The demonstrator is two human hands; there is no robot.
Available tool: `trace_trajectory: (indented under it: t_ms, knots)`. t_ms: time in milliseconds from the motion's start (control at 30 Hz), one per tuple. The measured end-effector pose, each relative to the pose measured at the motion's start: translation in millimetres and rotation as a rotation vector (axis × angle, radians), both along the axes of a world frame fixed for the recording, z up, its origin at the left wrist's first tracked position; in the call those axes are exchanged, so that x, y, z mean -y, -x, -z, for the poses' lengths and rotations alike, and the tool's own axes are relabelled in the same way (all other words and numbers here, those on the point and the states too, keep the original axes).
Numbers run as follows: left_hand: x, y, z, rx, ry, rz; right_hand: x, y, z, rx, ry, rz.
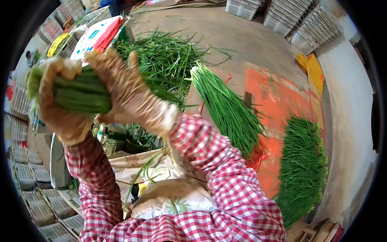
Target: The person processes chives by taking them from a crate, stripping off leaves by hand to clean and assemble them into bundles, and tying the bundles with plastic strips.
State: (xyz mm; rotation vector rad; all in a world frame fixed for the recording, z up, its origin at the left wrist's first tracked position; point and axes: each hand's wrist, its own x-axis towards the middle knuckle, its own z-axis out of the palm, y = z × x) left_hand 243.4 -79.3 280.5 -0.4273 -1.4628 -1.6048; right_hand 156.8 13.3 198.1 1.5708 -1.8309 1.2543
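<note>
Both my hands wear soiled, translucent gloves and are raised at the upper left, blurred by motion. My left hand is wrapped round a thick bundle of green stalks. Beside it, my right hand has its fingers stretched out and apart, with the palm against or close to the right side of the bundle. Beyond my right hand lies a loose heap of long green leaves. A neat bunch of green stalks with pale ends rests on the board to the right.
Stacked green bundles lie at the right on an orange sheet. White crates stand at the back right, and more crates at the left. A red and white bag sits behind my hands. A white wall bounds the right.
</note>
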Motion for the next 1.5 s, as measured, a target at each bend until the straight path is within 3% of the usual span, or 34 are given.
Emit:
trace_trajectory:
  t_ms: [33,133,267,367,433,500,533,600,667,700,733,767,800,867,933,967,1033,1067,1100,1133,1167,1233,1300,1367,1400,1467,1500]
  knots:
    - [-4.3,9.7,-1.1,-0.020,-0.051,0.091,-8.3,17.5,-6.3,-0.008,-0.056,-0.038]
    - [-11.2,56.4,10.0,-0.124,-0.021,-0.029,-55.2,56.2,-37.0,0.023,-0.074,-0.053]
    - [-37.6,152.6,-2.8,-0.470,0.106,0.777,-114.3,77.4,-69.1,0.059,-0.017,-0.011]
    - [-45.3,149.9,-4.5,-0.465,0.217,1.099,-163.4,93.6,-78.1,-0.052,-0.252,0.127]
    - [-32.9,137.6,28.2,-0.045,-0.451,0.505,-207.7,101.0,-75.1,-0.058,-0.459,0.300]
    - [-4.8,141.5,41.7,-0.140,-0.683,0.590,-254.8,104.9,-60.4,0.071,-0.636,0.553]
    - [7.2,141.9,72.9,-0.108,-0.404,0.508,-275.8,109.2,-50.3,0.181,-0.680,0.660]
    - [-10.8,135.6,137.9,0.365,-0.395,0.419,-297.5,129.7,-25.9,0.329,-0.818,0.862]
    - [-45.3,125.9,224.2,1.035,-0.357,0.570,-294.2,149.1,2.3,0.361,-0.910,0.957]
    - [-71.3,112.7,271.7,1.161,-0.677,0.757,-283.0,157.0,17.6,0.390,-1.040,0.996]
    - [-93.6,111.4,303.2,1.384,-0.678,0.734,-269.3,163.0,28.6,0.420,-1.173,1.034]
    - [-112.3,107.4,317.9,1.379,-0.875,0.760,-248.1,165.0,36.3,0.471,-1.179,1.006]
    - [-124.9,108.1,339.6,1.255,-0.839,0.855,-243.3,175.4,59.1,0.373,-1.165,0.941]
    - [-143.2,112.9,343.7,1.356,-0.647,0.762,-210.1,185.0,73.9,0.472,-1.137,0.841]
    - [-149.3,121.6,305.4,1.500,-0.608,0.683,-189.1,194.4,97.1,0.516,-1.178,0.840]
    - [-154.0,125.0,329.4,1.434,-0.645,0.742,-180.6,195.8,107.3,0.504,-1.172,0.828]
    - [-160.2,134.0,320.1,1.535,-0.516,0.707,-171.8,204.4,143.0,0.607,-1.118,0.791]
    - [-163.8,132.2,305.0,1.387,-0.603,0.702,-169.7,209.0,171.4,0.563,-1.016,0.736]
    - [-166.3,136.7,303.3,1.408,-0.551,0.691,-165.4,211.8,197.3,0.517,-0.912,0.678]
    - [-168.5,141.3,302.5,1.455,-0.488,0.685,-157.5,199.2,211.5,0.203,-0.993,0.824]
    - [-169.9,146.2,303.0,1.499,-0.424,0.679,-157.8,201.9,216.1,0.205,-0.994,0.815]
    - [-177.0,151.3,319.0,1.436,-0.429,0.636,-159.0,204.2,202.9,0.557,-1.022,0.678]
    - [-174.3,157.0,336.6,1.039,1.044,0.333,-157.7,205.4,201.4,0.709,-0.944,0.529]
    - [-187.0,156.8,333.1,1.260,0.542,0.572,-155.4,203.8,186.7,0.770,-1.060,0.515]
    - [-202.0,151.2,347.7,1.236,0.228,0.530,-166.1,203.9,205.9,0.680,-0.928,0.444]
    - [-200.0,148.8,325.2,1.473,-0.335,0.623,-165.2,175.8,192.6,0.591,-1.001,0.459]
    - [-192.6,145.6,318.1,1.484,-0.370,0.833,-164.8,163.9,190.7,0.507,-1.073,0.478]
